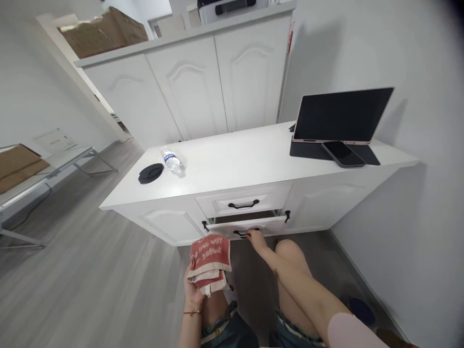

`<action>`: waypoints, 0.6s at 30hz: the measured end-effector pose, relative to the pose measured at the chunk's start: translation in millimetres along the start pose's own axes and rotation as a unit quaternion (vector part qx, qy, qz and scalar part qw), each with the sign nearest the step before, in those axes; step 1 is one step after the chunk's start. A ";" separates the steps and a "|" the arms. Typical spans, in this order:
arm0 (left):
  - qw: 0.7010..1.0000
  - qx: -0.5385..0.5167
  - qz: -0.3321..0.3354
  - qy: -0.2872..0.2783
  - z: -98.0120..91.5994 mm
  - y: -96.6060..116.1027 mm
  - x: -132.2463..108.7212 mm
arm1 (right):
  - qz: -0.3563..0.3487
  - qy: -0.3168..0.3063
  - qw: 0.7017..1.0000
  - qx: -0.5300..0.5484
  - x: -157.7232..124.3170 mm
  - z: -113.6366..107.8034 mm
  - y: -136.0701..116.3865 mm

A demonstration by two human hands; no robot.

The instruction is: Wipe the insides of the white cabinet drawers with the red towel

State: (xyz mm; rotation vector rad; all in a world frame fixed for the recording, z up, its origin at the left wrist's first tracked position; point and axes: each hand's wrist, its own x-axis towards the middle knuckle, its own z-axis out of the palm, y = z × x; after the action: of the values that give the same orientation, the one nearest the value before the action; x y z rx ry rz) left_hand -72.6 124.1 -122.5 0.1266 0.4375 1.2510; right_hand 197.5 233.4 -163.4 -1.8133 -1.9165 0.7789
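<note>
I crouch in front of a low white cabinet (224, 169). My left hand (192, 290) is closed on a folded red and beige towel (210, 258), held up at knee height. My right hand (255, 238) reaches forward, its fingers curled on the black handle (242, 234) of the lower drawer (246, 224), which stands slightly pulled out. The upper drawer (243, 202) above it is shut. My bare knees show below both hands.
On the cabinet top lie a plastic water bottle (172, 162), a black round lid (150, 172), a propped tablet (340, 116) and a phone (342, 153). Taller white cupboards (188, 87) stand behind. A metal-legged table (39, 169) is at the left; a wall closes the right.
</note>
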 end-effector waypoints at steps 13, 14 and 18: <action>0.998 0.010 -0.026 0.049 16.1 -15.1 24.2 | 0.006 -0.006 1.000 0.021 60.7 2.0 5.0; 0.998 0.004 -0.027 0.056 18.2 -17.0 26.2 | 0.005 -0.005 1.000 0.024 60.8 -1.6 3.1; 0.996 -0.002 -0.040 0.086 28.4 -23.1 30.6 | -0.005 0.013 0.999 0.041 46.3 -14.8 -14.5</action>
State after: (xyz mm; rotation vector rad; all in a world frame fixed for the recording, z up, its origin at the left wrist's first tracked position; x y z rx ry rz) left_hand -33.5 149.4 -111.8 -0.0016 0.5827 1.1884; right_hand 191.5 281.1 -147.3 -1.7552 -1.8475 0.8150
